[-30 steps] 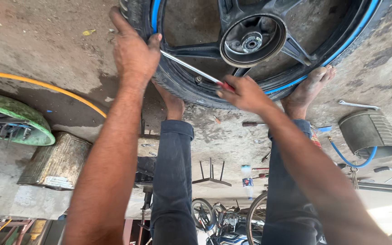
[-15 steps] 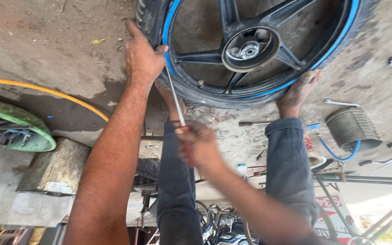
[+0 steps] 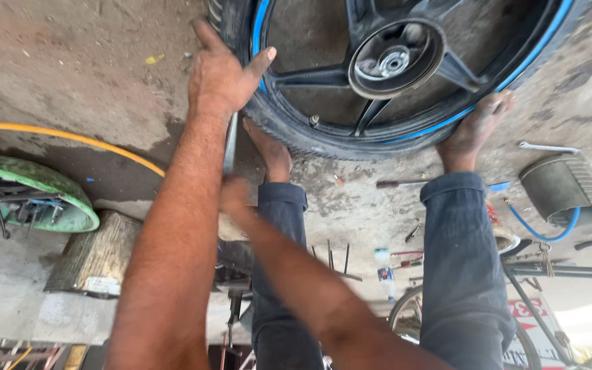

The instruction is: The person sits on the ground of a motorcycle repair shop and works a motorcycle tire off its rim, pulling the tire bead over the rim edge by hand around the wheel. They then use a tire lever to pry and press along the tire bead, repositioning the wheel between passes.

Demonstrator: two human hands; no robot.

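A black motorcycle wheel with a blue rim stripe, alloy spokes and a round hub lies on the dirty concrete floor. My left hand presses flat on the tyre's edge, fingers spread over the rim. My right hand, blurred, grips the lower end of a thin metal lever that runs up under my left hand to the tyre bead. My two bare feet rest against the tyre's near side, legs in dark trousers.
A yellow hose crosses the floor at left, above a green rounded part and a wooden block. At right lie a spanner, a grey ribbed cover, a blue hose and a screwdriver. Small tools and a bicycle wheel lie near my legs.
My right hand has swung the lever from lying across the tyre's near side to nearly upright under my left hand. My left hand stays on the tyre.
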